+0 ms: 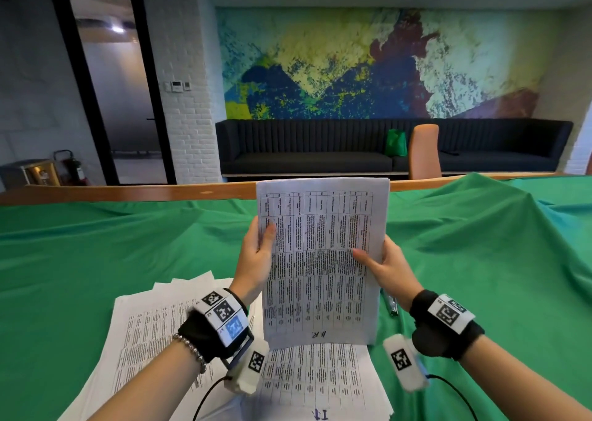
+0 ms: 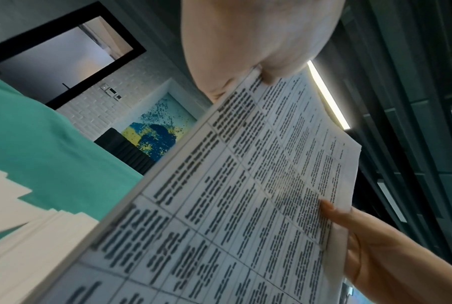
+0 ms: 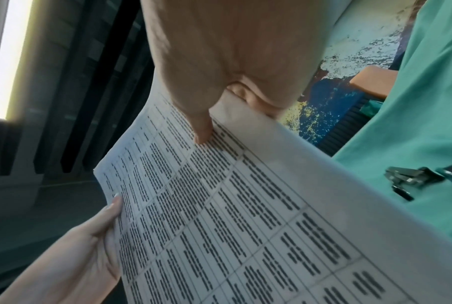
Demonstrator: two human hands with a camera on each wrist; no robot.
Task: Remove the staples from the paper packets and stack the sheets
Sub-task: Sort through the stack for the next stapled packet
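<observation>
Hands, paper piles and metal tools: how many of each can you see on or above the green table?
Hands: 2, left hand and right hand, both gripping the held packet
Paper piles: 2, the held packet and the stack on the cloth
Metal staple remover: 1
Total: 5

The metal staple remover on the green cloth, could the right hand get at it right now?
Probably not right away: the right hand grips the printed paper packet. The metal staple remover lies uncovered on the green cloth just beside it, so letting go would free the way.
</observation>
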